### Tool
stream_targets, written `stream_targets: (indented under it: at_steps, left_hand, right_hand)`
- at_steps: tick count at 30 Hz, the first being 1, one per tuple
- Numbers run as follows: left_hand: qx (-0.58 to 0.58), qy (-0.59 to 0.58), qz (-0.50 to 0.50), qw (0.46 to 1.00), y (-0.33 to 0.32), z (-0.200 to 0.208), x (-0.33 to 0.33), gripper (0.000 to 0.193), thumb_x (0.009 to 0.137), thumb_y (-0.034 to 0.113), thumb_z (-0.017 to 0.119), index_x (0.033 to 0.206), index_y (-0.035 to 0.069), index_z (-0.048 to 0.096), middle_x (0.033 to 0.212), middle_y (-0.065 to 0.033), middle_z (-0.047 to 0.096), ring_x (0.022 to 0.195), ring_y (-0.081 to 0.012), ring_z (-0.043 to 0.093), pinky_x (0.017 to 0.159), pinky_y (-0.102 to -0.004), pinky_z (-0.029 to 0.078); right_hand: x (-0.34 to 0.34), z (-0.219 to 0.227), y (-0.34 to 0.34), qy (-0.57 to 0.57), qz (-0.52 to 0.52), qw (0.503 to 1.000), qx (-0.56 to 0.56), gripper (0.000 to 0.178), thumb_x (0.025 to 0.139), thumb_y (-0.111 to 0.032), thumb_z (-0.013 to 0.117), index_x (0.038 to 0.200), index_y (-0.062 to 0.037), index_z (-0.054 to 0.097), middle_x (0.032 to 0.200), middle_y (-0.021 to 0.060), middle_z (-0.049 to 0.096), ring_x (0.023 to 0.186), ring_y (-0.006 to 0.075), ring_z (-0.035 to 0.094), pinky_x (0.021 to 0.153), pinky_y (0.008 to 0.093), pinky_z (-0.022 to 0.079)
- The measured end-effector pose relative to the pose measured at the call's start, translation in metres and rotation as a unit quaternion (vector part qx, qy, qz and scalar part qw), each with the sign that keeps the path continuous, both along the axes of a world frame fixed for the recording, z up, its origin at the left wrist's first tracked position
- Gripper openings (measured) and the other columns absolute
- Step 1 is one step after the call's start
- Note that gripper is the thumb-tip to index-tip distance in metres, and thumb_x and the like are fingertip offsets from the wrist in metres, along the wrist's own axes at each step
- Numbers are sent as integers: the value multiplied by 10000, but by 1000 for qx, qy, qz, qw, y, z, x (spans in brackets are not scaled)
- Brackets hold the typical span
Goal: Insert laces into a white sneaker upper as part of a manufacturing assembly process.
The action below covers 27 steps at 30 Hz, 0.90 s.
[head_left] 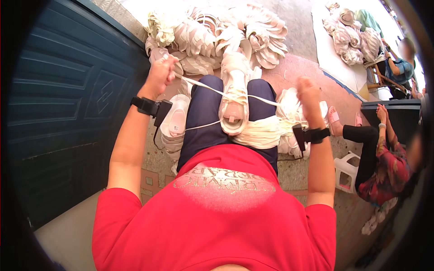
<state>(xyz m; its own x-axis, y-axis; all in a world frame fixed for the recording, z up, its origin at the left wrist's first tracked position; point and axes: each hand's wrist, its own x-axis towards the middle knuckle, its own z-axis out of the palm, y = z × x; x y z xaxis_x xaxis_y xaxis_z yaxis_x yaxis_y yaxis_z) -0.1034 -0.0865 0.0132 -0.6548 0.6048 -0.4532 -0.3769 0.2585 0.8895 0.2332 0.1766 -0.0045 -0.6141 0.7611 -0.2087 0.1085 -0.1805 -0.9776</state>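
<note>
A pale pink-and-white shoe (234,92) rests between my knees, its opening toward me. White shoelace (205,86) crosses over its front and stretches out to both sides. My left hand (162,74) is closed on one end, up and left of the shoe. Out to the right, my right hand (309,97) is closed and slightly blurred. The other lace end runs toward it, though the grip itself is hard to make out against the pale things behind. A bundle of cream laces (258,133) lies across my right thigh.
Heaps of pale shoe uppers (203,38) lie beyond my knees. More shoes (175,119) stack at my left, beside a dark blue door (68,104). White shoes (294,104) sit at my right. A seated person (384,167), a white stool (347,171) and another person (400,67) are farther right.
</note>
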Motion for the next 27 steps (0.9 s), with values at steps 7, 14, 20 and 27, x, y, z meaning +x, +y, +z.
stream_targets:
  at_steps: [7, 14, 20, 27]
  left_hand:
    - [-145, 1, -329, 933, 18, -21, 90, 211, 888, 235, 440, 919, 43, 523, 654, 0, 475, 342, -71, 457, 267, -174, 301]
    - [-141, 26, -342, 929, 23, -39, 118, 211, 850, 174, 506, 918, -20, 552, 716, -27, 557, 355, -71, 469, 287, -181, 326]
    - [-123, 129, -308, 934, 28, -36, 127, 233, 847, 191, 510, 916, -16, 592, 675, -30, 572, 366, -75, 484, 306, -197, 335]
    - [-107, 165, -254, 947, 11, -38, 124, 231, 846, 176, 513, 929, -17, 611, 575, -24, 550, 372, -85, 498, 321, -221, 346]
  right_hand:
    - [-22, -39, -98, -175, 214, 935, 222, 183, 789, -138, 523, 840, 11, 618, 729, 178, 600, 686, 295, 594, 636, 338, 462]
    - [-35, -51, -106, -280, 211, 852, 389, 204, 776, -146, 463, 704, -9, 596, 697, 186, 588, 699, 344, 581, 644, 430, 445]
    - [-49, -55, -116, -320, 219, 792, 470, 169, 738, -130, 474, 685, -16, 587, 677, 181, 596, 628, 324, 591, 580, 440, 441]
    - [-52, -66, -118, -318, 192, 842, 390, 155, 744, -135, 483, 676, -16, 556, 666, 177, 579, 658, 329, 579, 593, 439, 429]
